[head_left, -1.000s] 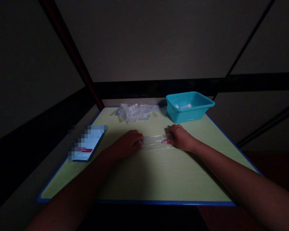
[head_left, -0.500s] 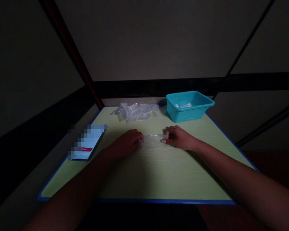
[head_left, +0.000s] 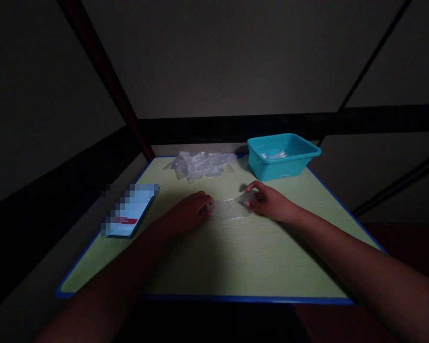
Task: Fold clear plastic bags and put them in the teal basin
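Observation:
A small clear plastic bag (head_left: 229, 208) is stretched flat between my hands over the middle of the table. My left hand (head_left: 191, 209) pinches its left end between thumb and fingers. At the other end, my right hand (head_left: 271, 202) has its thumb on the plastic, with the remaining fingers curled behind. The index finger of that hand is raised and stretched to the left, apart from the thumb. The bag's right end looks slightly lifted and bent.
A heap of clear plastic bags (head_left: 200, 166) lies at the table's back edge. Back right stands a turquoise basin (head_left: 280, 167) holding some crumpled clear plastic. A phone (head_left: 132, 212) with a lit screen rests on the left side of the blue-edged table (head_left: 243, 267).
My right index finger has opened away from the thumb, and the bag's right end has come up a little. The left hand stays in nearly the same place.

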{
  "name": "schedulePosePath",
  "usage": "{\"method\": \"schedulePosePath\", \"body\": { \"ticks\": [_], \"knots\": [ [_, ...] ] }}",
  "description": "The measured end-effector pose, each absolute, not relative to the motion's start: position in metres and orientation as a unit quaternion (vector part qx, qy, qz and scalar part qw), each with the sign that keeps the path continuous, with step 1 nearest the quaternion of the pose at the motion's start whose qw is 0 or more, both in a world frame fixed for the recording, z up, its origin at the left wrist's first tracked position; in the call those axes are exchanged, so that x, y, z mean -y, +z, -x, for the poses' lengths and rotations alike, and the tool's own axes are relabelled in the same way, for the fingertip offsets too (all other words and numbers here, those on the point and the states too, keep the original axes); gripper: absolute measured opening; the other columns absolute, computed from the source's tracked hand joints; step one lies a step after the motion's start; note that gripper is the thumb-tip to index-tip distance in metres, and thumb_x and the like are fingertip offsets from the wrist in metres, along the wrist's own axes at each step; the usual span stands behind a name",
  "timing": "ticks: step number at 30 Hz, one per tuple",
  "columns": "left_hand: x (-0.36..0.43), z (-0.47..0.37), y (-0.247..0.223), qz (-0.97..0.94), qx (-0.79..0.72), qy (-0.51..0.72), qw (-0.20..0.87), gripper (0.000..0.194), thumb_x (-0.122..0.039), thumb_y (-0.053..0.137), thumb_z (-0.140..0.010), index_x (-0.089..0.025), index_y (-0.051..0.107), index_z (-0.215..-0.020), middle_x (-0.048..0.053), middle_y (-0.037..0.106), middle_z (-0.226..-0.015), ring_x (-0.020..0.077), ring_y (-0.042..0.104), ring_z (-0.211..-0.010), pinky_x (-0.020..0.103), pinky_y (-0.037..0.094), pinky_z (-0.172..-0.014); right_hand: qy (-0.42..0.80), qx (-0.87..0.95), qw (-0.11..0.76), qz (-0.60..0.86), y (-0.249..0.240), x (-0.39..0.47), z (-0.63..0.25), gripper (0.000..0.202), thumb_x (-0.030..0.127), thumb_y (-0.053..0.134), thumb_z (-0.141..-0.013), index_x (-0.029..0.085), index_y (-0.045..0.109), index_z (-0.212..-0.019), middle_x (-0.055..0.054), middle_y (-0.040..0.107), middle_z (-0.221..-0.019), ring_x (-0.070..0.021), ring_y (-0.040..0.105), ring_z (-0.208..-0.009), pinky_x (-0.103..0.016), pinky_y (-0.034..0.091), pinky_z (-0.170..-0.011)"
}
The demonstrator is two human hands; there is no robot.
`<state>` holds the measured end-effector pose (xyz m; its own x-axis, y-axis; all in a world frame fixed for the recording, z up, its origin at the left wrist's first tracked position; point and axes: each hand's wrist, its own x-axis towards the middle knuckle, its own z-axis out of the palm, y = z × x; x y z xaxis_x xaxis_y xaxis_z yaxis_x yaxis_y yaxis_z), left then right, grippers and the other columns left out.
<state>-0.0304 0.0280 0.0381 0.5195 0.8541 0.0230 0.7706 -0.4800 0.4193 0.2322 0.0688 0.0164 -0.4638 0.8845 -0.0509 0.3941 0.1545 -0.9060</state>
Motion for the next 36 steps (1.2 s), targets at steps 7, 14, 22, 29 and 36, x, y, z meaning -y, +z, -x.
{"method": "schedulePosePath", "body": {
  "ticks": [7,14,22,29,36],
  "knots": [
    [-0.028,0.032,0.038,-0.85,-0.477,0.114,0.192,0.018,-0.028,0.05,-0.087,-0.019,0.057,-0.101,0.006,0.058,-0.099,0.0209,0.056,-0.087,0.034,0.044,-0.078,0.443,0.716,0.333,0.424,0.028,-0.065,-0.228,0.031,0.031,0.058,-0.072,0.02,0.049,-0.1,0.008,0.044,-0.059,-0.0114,0.044,-0.053,-0.024,0.034,-0.05],
    [-0.027,0.031,0.037,-0.844,-0.483,0.117,0.203,0.015,-0.028,0.049,-0.086,-0.019,0.053,-0.097,0.006,0.056,-0.098,0.02,0.054,-0.084,0.032,0.044,-0.074,0.475,0.708,0.303,0.425,0.016,-0.07,-0.229,0.021,0.033,0.057,-0.069,0.018,0.056,-0.084,0.003,0.052,-0.061,-0.0114,0.045,-0.053,-0.023,0.032,-0.049],
    [-0.031,0.032,0.036,-0.848,-0.468,0.17,0.179,0.01,-0.021,0.05,-0.085,-0.019,0.055,-0.094,0.005,0.055,-0.099,0.0204,0.053,-0.09,0.034,0.043,-0.081,0.468,0.708,0.312,0.428,0.012,-0.073,-0.23,0.019,0.032,0.06,-0.067,0.018,0.058,-0.08,0.001,0.056,-0.064,-0.0133,0.049,-0.058,-0.025,0.036,-0.052],
    [-0.032,0.03,0.034,-0.86,-0.462,0.149,0.156,0.008,-0.021,0.054,-0.083,-0.019,0.06,-0.089,0.006,0.054,-0.096,0.0232,0.05,-0.096,0.037,0.042,-0.085,0.483,0.694,0.318,0.428,0.016,-0.072,-0.228,0.02,0.031,0.061,-0.064,0.017,0.058,-0.078,0.0,0.057,-0.066,-0.0131,0.051,-0.059,-0.026,0.038,-0.055],
    [-0.032,0.03,0.031,-0.863,-0.458,0.149,0.15,0.01,-0.022,0.054,-0.083,-0.018,0.06,-0.092,0.006,0.055,-0.097,0.0234,0.049,-0.096,0.037,0.042,-0.085,0.493,0.685,0.335,0.42,0.021,-0.069,-0.228,0.023,0.034,0.063,-0.063,0.017,0.057,-0.078,0.001,0.057,-0.065,-0.0126,0.051,-0.059,-0.025,0.038,-0.052]
  ]
}}
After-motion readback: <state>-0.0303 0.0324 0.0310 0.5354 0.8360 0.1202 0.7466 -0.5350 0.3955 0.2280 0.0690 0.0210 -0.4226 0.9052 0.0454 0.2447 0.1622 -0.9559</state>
